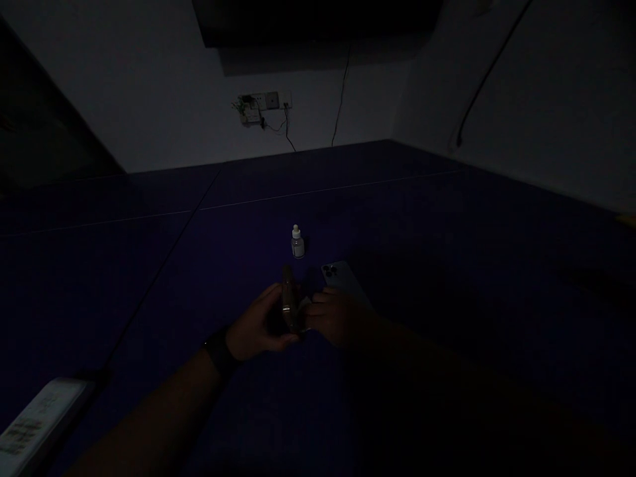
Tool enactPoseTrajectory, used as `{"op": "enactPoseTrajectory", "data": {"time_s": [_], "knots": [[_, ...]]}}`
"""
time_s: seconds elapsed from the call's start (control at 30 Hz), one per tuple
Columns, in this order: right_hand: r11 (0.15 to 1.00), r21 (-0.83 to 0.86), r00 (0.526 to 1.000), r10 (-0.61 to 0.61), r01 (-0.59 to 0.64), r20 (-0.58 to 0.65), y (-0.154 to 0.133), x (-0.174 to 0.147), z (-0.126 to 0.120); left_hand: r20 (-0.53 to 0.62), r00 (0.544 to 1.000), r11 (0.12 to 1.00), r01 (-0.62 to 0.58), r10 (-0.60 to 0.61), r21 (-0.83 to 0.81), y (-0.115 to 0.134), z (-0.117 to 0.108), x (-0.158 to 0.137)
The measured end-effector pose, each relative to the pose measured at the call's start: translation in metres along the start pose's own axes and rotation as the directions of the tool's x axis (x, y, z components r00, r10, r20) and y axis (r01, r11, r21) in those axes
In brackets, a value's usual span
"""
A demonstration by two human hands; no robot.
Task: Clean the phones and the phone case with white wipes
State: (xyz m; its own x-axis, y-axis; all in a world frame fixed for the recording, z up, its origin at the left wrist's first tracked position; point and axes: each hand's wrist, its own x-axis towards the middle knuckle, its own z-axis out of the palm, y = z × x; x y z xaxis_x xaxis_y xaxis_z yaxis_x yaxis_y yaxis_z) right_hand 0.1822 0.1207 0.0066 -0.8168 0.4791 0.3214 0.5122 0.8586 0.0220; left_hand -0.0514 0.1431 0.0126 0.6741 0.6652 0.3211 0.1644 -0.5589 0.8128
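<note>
In the dim head view, my left hand (pixel 253 326), with a dark band on its wrist, is closed around a slim brownish object (pixel 288 301) held upright. A bright glint shows on its edge; its kind is too dark to make out. My right hand (pixel 332 317) is closed against the object's right side, with a whitish piece of cloth or tissue (pixel 304 303) at its fingertips. Partly covered by that hand, a phone (pixel 345 277) lies with its camera side up. Beyond my hands stands a small clear bottle (pixel 297 248) with a white dropper-style cap.
Everything rests on a dark blue-purple surface (pixel 238 245). A white power strip (pixel 42 424) lies at the lower left, its black cord (pixel 161 268) running away across the surface. Wall sockets (pixel 258 103) with hanging cables and a dark screen (pixel 318 20) are at the back.
</note>
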Motion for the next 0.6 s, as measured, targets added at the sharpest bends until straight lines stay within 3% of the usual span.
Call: {"op": "enactPoseTrajectory", "data": {"time_s": [0.2, 0.43, 0.6], "knots": [[0.990, -0.072, 0.988, 0.115, -0.123, -0.105, -0.0010, 0.0004, 0.0033, -0.001, 1.000, 1.000, -0.025, 0.025, -0.014, 0.0000, -0.0017, 0.0008], [0.999, 0.049, 0.999, 0.026, -0.024, -0.040, -0.0006, -0.0003, 0.0040, 0.015, 1.000, 0.999, -0.008, 0.009, -0.033, -0.0083, -0.0007, 0.0004], [0.995, 0.014, 0.991, 0.102, -0.101, -0.083, 0.0015, -0.0011, 0.0043, 0.008, 1.000, 0.998, -0.019, 0.019, -0.054, -0.0088, -0.0020, 0.0012]]}}
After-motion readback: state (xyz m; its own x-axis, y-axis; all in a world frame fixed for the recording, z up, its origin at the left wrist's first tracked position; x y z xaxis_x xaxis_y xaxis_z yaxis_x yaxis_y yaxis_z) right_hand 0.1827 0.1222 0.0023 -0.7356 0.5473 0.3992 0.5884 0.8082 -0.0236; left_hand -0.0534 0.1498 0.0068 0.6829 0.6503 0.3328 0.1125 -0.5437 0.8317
